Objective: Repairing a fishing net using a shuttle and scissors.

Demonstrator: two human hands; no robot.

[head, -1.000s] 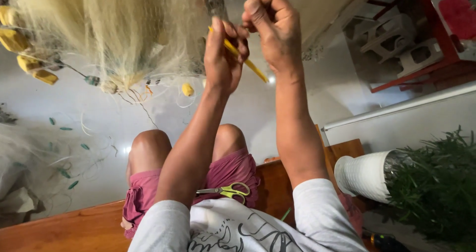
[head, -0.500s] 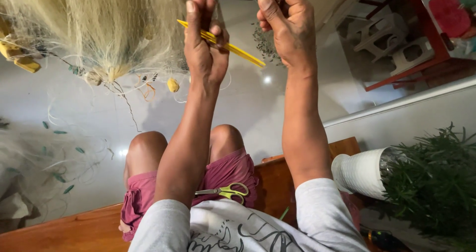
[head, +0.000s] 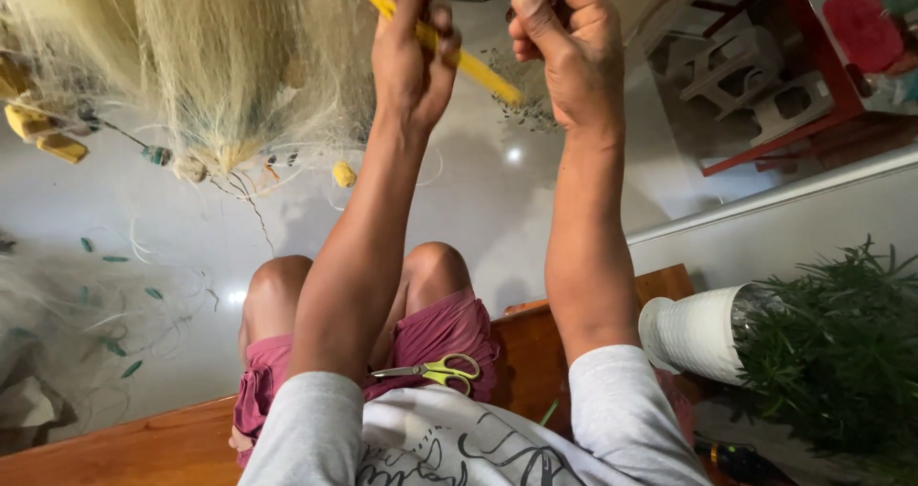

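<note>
My left hand (head: 413,51) is raised at the top of the view, closed around a long yellow netting needle (head: 469,64) that sticks out to the right. Beside it, my right hand (head: 559,42) is fisted with thumb and fingers pinched, apparently on fine net thread too thin to see clearly. A bundle of pale yellowish fishing net (head: 210,56) hangs at the upper left, with small yellow floats (head: 342,173) along its edge. Yellow-handled scissors (head: 435,370) lie on my lap, on the maroon shorts.
I sit on a wooden bench (head: 124,448) above a glossy white floor. More net with green pieces (head: 105,304) lies at the left. A white ribbed pot (head: 693,333) with a green plant (head: 841,352) stands at the right. Red furniture (head: 813,75) is at upper right.
Both hands have risen toward the top of the view and drawn slightly apart. The yellow needle has gone up with the left hand.
</note>
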